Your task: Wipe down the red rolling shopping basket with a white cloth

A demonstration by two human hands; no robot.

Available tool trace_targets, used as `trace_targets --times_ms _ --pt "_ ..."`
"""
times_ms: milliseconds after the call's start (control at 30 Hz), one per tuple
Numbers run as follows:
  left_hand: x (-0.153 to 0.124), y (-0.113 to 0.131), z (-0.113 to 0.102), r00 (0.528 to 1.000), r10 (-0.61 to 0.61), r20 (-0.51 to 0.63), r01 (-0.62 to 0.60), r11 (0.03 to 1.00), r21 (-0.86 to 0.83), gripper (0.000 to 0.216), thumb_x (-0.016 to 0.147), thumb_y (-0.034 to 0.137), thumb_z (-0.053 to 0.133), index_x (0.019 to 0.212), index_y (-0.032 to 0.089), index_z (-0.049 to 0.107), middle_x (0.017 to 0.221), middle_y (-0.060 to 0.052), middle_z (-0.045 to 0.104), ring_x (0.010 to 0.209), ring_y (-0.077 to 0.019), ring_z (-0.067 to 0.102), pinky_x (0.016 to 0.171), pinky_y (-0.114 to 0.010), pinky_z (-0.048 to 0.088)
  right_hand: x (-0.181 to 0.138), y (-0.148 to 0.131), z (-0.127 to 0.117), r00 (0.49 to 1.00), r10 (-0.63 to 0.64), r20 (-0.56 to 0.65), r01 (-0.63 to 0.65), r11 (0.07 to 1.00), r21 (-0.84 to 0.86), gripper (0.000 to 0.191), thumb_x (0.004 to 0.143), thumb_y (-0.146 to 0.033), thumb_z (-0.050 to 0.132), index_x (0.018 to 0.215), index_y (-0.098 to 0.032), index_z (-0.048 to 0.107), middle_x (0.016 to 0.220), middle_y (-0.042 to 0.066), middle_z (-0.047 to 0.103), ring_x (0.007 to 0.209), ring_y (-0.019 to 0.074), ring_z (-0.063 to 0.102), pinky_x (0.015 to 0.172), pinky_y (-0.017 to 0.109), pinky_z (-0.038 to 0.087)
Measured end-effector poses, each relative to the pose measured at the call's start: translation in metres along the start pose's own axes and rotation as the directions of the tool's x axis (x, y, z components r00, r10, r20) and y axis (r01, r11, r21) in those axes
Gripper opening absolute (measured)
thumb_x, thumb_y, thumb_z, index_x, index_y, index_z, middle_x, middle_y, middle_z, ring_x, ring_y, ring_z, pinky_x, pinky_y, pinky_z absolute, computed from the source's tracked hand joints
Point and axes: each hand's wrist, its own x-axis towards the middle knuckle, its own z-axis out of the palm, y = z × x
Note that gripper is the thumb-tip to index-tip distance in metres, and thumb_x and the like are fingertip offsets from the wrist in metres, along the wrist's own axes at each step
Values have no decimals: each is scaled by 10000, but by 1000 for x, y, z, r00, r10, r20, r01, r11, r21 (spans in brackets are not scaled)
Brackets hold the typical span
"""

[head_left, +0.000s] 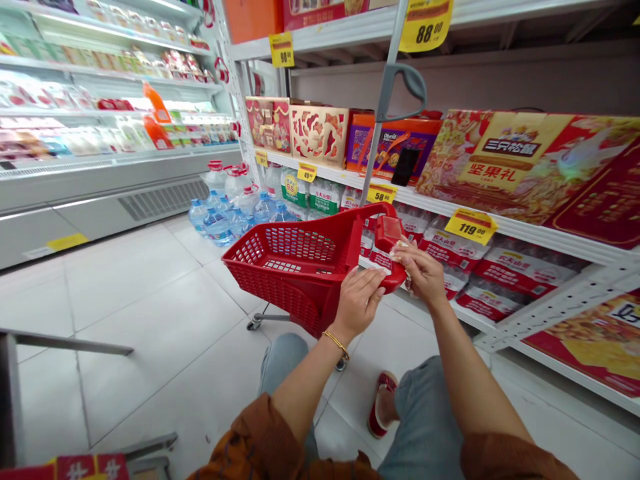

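Left hand (357,299): closed over handle (395,280) of red cart (300,285) | Right hand (423,268): pinches white crumpled cloth (399,252), maybe tissue, against same handle | Hands: near, not touching | Cart: on tiled floor (160,320), beside shelf (540,233)

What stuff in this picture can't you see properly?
All in the head view:
- Left hand's palm: hidden, turned down over the red cart's handle end.
- Crumpled white material: partly covered by the right hand; cloth or tissue, I can't tell.
- Fridge packages' labels: too blurred and small.
- Red package, lower left: cut off by the bottom edge.
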Motion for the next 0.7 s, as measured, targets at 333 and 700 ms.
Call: trace_targets --times_ms 333,700 --pt "1 -4 -9 998 59 -17 -60 998 -35 308 972 239 490 1251 199 616 1190 -73 720 1161 -173 636 1099 -397 405 -3 -10 10 996 62 -57 -60 998 32 244 897 -361 588 734 -249 731 862 45 762 904 216 714 987 450 525" --pt "-2 -5 -18 997 71 -39 -72 997 -36 254 976 246 489 1163 178 647 1128 -72 740 1127 -175 652 1059 -389 442 -14 -29 12 993 59 -100 -62 998 -29 238 919 -336 563 774 -251 730 856 40 757 915 209 711 945 419 535"
